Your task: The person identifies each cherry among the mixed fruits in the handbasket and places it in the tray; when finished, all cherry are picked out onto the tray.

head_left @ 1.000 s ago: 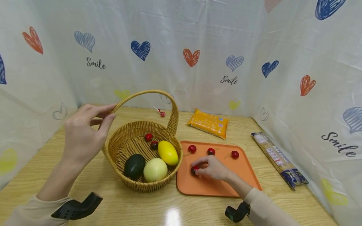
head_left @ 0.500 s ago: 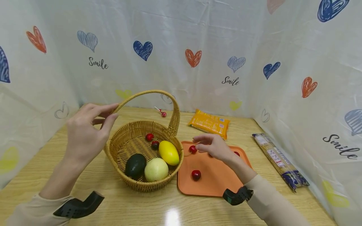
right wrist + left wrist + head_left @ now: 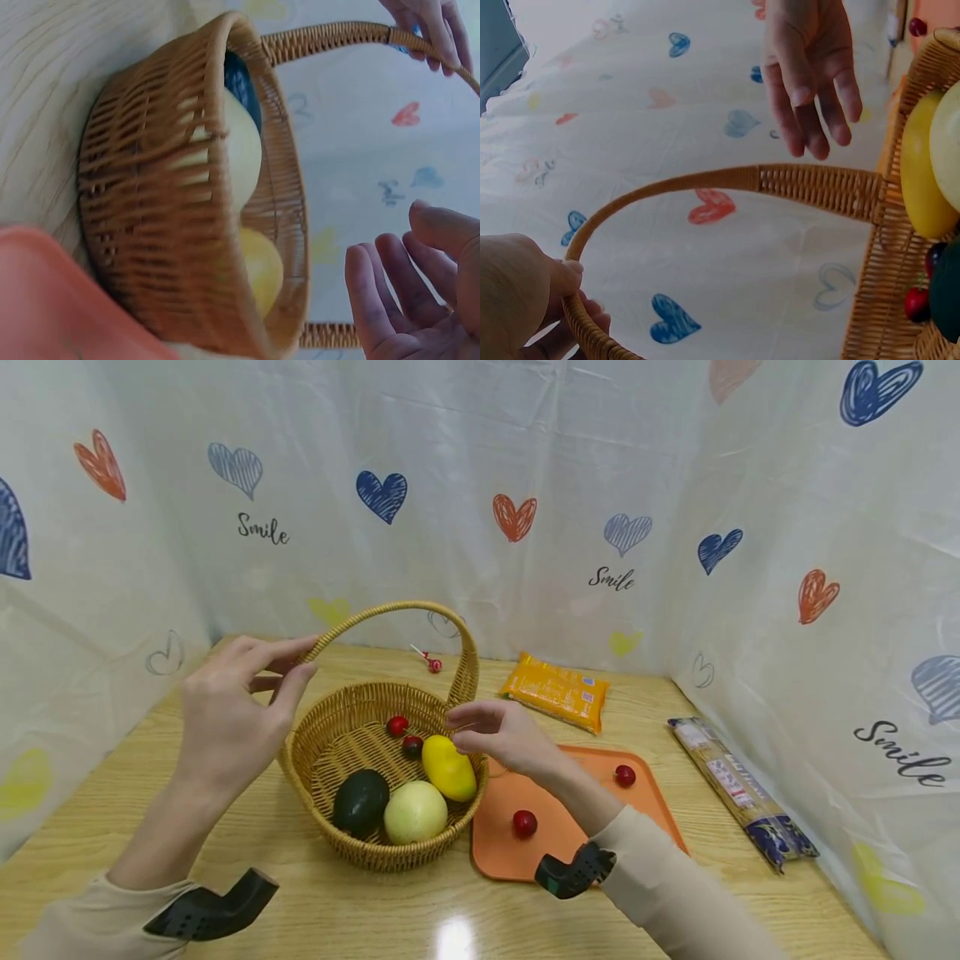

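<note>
My left hand holds the arched handle of a round wicker basket, fingers and thumb around its left side. Inside the basket are a dark green oval fruit, a pale round fruit, a yellow oval fruit and two cherries. My right hand hovers by the basket's right rim, near the handle's base, overlapping the yellow fruit in the head view. Its fingers are relaxed and hold nothing, as the left wrist view shows.
An orange tray sits right of the basket, with a cherry near its front and another cherry at the back right. Behind lie an orange packet and a lollipop. A noodle pack lies far right.
My right hand has left the front cherry on the tray, risen, and moved left to the basket's right rim. My left hand stays on the handle.
</note>
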Tool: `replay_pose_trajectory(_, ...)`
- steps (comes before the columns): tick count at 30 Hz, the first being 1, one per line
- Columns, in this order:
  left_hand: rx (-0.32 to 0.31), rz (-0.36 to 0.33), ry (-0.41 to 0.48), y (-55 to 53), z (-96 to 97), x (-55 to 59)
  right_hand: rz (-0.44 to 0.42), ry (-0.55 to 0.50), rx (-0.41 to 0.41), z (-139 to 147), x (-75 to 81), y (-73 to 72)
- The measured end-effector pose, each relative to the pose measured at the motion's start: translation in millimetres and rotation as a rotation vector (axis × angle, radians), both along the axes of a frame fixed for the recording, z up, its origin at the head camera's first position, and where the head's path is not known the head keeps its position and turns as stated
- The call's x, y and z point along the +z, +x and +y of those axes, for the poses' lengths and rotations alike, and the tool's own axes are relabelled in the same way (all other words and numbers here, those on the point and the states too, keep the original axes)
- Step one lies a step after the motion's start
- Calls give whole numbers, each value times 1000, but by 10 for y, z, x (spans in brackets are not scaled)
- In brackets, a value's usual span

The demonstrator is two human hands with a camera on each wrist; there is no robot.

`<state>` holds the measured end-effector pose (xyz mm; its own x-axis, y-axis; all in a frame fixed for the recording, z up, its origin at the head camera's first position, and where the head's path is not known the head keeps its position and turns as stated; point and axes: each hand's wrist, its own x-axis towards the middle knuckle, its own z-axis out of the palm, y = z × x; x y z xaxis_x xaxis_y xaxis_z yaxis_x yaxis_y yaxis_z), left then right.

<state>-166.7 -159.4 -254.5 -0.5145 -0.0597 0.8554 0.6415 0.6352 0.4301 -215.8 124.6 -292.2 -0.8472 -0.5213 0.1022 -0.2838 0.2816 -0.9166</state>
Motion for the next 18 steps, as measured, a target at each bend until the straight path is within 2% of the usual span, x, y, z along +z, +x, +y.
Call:
replay_pose_trajectory(4, -2, 9, -2, -5, 1, 1, 12, 16, 14, -145, 11, -18)
replay_pose_trajectory(11, -8, 6, -3, 1, 6, 10, -46, 51, -88, -421, 3, -144)
replay_pose_trajectory(18, -5, -9, -4, 6, -12, 6, -79, 171, -166, -682, -24, -284)
